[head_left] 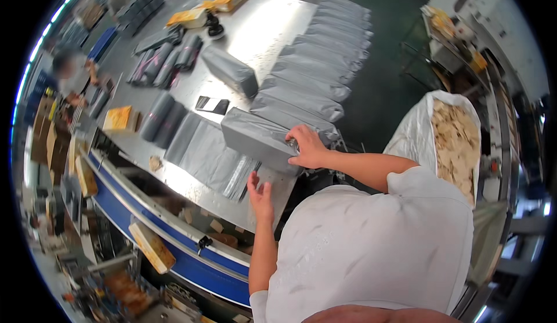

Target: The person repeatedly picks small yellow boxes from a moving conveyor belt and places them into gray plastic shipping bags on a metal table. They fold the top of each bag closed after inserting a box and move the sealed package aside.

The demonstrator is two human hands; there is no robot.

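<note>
Right hand (pixel 306 148): fingers curled over the near end of a filled grey mailer bag (pixel 260 138), gripping or pressing its right-hand end, something small and shiny under the fingertips; exact hold hard to make out. Left hand (pixel 261 194): open, fingers spread and slightly bent, holding nothing, hovering just above the steel table (pixel 255 33) near its front edge.

The packed bag lies up and to the left of the open hand, close by. Its long axis runs from upper left down to lower right, ending under the right hand. Right hand is on it; left hand is near but apart.

Beside the bag, toward the left: flat empty grey mailers (pixel 200 149), fanned, their sealing strips pointing at the left hand. Beyond: a second packed bag (pixel 231 71), rolled grey bags (pixel 165 62), yellow boxes (pixel 119 117), and a long overlapping row of filled bags (pixel 316 71) along the table's right edge.

Off the table to the right: large white sack (pixel 415 131), open, full of tan paper scraps (pixel 455 143). Below the table, a blue-edged conveyor (pixel 174 247) carries a yellow box.
</note>
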